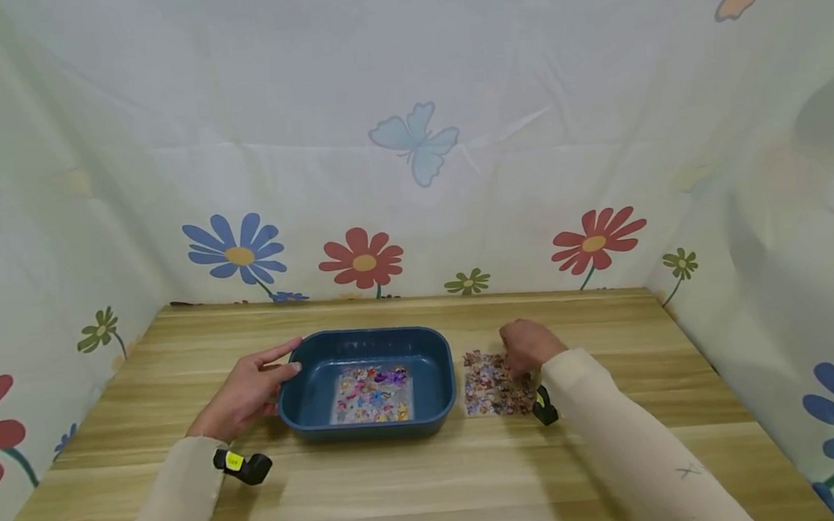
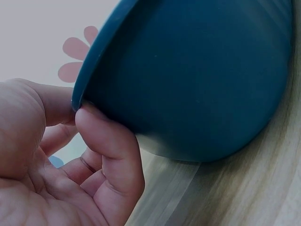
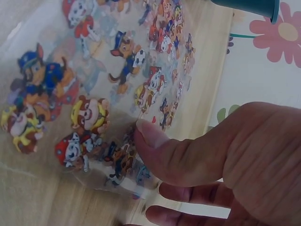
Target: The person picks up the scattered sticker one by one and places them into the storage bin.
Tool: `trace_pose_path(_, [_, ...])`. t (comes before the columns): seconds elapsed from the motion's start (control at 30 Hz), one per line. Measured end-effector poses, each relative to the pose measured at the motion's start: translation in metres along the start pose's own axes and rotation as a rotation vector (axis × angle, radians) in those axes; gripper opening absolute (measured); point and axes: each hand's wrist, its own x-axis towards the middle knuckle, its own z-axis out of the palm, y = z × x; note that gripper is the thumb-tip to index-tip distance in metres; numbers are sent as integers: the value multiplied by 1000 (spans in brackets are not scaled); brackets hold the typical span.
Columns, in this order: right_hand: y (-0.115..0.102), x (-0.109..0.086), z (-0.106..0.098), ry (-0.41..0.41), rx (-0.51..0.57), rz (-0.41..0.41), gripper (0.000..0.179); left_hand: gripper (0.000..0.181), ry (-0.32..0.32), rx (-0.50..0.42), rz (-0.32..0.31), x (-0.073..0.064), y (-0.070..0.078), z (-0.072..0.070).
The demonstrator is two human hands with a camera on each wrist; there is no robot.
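A dark blue rectangular basin (image 1: 371, 431) stands on the table, and a sheet of clear, colorful cartoon stickers (image 1: 376, 396) lies flat on its floor. My left hand (image 1: 244, 389) pinches the basin's left rim, the curled index finger (image 2: 110, 134) under the lip and the thumb on the other side. To the basin's right, clear sticker sheets (image 3: 124, 61) printed with cartoon dogs overlap one another. My right hand (image 1: 532, 345) pinches their edge, its thumb (image 3: 164, 153) on the printed face and the other fingers behind, partly hidden by the sheets.
The wood-grain table (image 1: 375, 497) ends at the back against a pale cloth (image 1: 295, 180) with flowers and butterflies. The same cloth hangs on both sides. A small black device (image 1: 246, 466) is strapped to the left wrist, another (image 1: 544, 406) to the right.
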Motion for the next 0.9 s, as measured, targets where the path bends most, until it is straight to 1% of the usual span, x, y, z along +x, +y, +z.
trace_pose_path(0.2, [0, -1, 2, 2, 9, -2, 31, 59, -5, 7, 0, -2, 4, 1])
trace_pose_path(0.3, [0, -1, 3, -3, 21, -9, 29, 60, -11, 11, -2, -3, 4, 1])
trace_pose_path(0.43, [0, -1, 3, 9, 46, -20, 26, 59, 0, 14, -13, -4, 4, 0])
trace_pose_path(0.53, [3, 1, 3, 20, 87, -18, 23, 59, 13, 18, -17, -4, 4, 0])
trace_pose_path(0.67, [8, 1, 5, 15, 164, -2, 19, 59, 12, 28, -8, -4, 5, 0])
trace_pose_path(0.8, [12, 0, 9, 52, 203, -14, 13, 60, 10, 33, -3, -4, 5, 1])
trace_pose_path(0.9, [14, 0, 11, 98, 231, -24, 17, 60, 5, 29, -2, -4, 4, 2])
